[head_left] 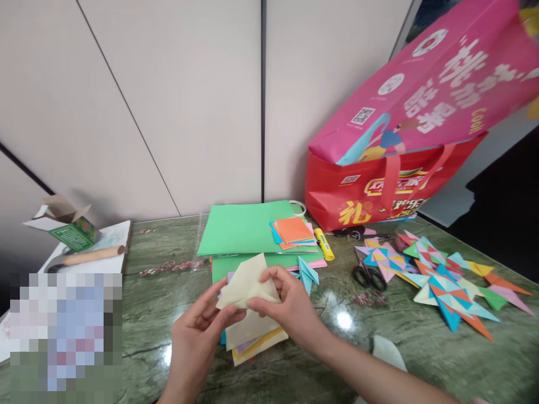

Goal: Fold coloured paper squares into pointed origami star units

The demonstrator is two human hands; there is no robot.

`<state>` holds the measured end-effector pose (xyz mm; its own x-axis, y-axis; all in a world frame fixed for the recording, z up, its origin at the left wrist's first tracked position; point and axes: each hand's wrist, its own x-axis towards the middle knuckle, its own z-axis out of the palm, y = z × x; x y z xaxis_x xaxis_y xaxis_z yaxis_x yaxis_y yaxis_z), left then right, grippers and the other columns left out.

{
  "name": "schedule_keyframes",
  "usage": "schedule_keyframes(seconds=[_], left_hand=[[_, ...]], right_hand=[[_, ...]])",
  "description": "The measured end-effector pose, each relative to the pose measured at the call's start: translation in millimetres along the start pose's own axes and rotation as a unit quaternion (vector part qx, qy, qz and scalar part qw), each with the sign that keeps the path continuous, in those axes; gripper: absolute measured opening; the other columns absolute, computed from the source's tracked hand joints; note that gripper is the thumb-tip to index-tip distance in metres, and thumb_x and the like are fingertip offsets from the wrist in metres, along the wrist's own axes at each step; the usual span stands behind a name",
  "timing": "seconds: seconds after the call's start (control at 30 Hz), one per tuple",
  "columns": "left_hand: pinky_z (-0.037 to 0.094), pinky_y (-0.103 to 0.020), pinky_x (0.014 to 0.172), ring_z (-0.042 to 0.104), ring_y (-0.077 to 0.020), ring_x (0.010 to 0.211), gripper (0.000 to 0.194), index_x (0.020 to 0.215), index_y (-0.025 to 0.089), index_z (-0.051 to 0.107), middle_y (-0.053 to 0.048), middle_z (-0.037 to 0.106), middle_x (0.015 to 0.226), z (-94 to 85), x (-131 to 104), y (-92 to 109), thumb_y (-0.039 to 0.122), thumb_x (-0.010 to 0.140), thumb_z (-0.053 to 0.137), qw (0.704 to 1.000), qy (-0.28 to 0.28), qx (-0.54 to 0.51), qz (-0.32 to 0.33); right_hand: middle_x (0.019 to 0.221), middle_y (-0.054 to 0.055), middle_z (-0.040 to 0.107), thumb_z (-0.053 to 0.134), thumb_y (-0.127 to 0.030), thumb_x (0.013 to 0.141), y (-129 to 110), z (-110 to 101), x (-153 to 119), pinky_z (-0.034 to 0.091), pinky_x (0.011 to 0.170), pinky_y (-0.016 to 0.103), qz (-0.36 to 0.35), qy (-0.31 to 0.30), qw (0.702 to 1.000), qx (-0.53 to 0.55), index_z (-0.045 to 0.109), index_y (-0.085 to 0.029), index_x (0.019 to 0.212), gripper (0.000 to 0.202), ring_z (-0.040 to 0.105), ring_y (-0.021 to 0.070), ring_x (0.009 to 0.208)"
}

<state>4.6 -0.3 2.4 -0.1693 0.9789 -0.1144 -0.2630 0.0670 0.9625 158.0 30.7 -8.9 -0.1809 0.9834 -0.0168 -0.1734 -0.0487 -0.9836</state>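
Note:
A cream paper [248, 280], partly folded, is held up between both hands over the green marbled table. My left hand [200, 331] pinches its lower left edge between thumb and fingers. On the right side, my right hand [290, 306] grips the paper, the thumb on its lower edge and the index finger on its face. Beneath them lies a pile of square papers [256, 336], cream on top with purple and yellow edges below. A light blue folded piece [309, 274] rests just behind my right hand.
Green sheets [240, 227] carry small orange-topped squares [295, 230]. A yellow glue stick [324, 244], scissors [368, 275] and folded paper stars [450, 292] lie right. Red bag [349, 196] stands behind; a box [73, 227] and a wooden-handled tool [95, 255] lie left.

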Motion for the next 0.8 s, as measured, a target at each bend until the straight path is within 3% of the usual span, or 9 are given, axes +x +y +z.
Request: schedule_keyframes(seconds=[0.43, 0.63, 0.8], left_hand=[[0.059, -0.026, 0.064, 0.072, -0.0229, 0.064, 0.048, 0.099, 0.013, 0.068, -0.007, 0.076, 0.071, -0.5, 2.5, -3.2, 0.024, 0.054, 0.080, 0.998, 0.031, -0.011, -0.055], [0.058, -0.022, 0.064, 0.072, -0.0214, 0.067, 0.036, 0.085, 0.015, 0.072, -0.007, 0.076, 0.075, 1.2, 2.8, -0.3, 0.021, 0.051, 0.082, 0.997, 0.003, -0.023, -0.067], [0.058, -0.026, 0.071, 0.072, -0.0228, 0.070, 0.032, 0.085, 0.012, 0.072, -0.009, 0.076, 0.075, 2.0, 2.6, 2.1, 0.026, 0.057, 0.079, 0.997, -0.013, -0.016, -0.073]], right_hand=[[0.060, -0.008, 0.057, 0.072, -0.019, 0.060, -4.4, 1.0, -1.4, 0.040, 0.047, 0.017, 0.007, 0.011, 1.000, -0.010, 0.044, -0.020, 0.088, 0.040, 0.054, 0.0083, 0.050], [0.062, -0.007, 0.058, 0.071, -0.020, 0.061, -2.6, -2.2, 0.8, 0.040, 0.047, 0.017, -0.001, 0.012, 1.000, -0.024, 0.043, -0.021, 0.089, 0.039, 0.055, 0.0088, 0.051], [0.064, -0.006, 0.058, 0.071, -0.023, 0.062, -0.9, -3.8, 0.8, 0.041, 0.049, 0.019, -0.012, 0.012, 0.999, -0.039, 0.044, -0.021, 0.089, 0.038, 0.056, 0.0103, 0.052]])
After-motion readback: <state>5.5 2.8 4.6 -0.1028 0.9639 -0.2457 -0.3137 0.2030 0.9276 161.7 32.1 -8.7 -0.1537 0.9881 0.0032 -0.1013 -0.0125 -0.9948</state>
